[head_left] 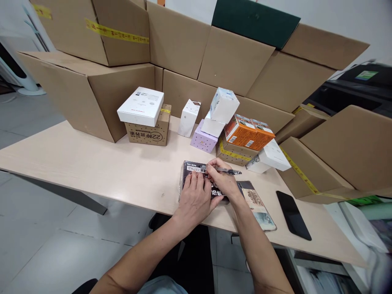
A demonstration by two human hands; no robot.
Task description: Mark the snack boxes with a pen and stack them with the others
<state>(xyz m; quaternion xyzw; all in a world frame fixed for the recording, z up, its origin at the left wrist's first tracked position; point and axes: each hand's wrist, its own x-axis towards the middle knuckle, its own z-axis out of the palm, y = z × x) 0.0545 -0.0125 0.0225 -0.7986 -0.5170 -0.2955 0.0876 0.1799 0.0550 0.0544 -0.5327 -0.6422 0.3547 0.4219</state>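
Okay, left carton point(101, 98): cardboard, stands on the table point(92, 163), well apart from the hands.
"22种营养素" carton point(147, 134): brown, flat white box point(141, 107) lying on top; not in use.
Upright white box point(188, 118): behind the work, untouched.
Left hand point(196, 198): fingers extended, close side by side, laid flat over the black box, thumb out toward the right hand; seems to be steadying.
Black chocolate box point(190, 168): lies flat at the table's near edge, below both hands, pale label strip near its far edge; most of the print covered.
Purple dotted box point(203, 141): behind, two white boxes piled above.
Pen point(232, 171): clear barrel, nearly level, front end toward the label strip; tip contact cannot be told. Step in hand, judged: writing or marking on the box top.
Right hand point(225, 181): fingers pinching the pen, wrist low over the box. Next move calls for small, controlled pen strokes, box held still, left fingers kept off the tip's path.
Orange boxes point(249, 132): on a yellow-taped carton, idle.
Banknote-print pouch point(257, 204): right of the black box.
Smartphone point(294, 214): dark screen, far right, untouched.
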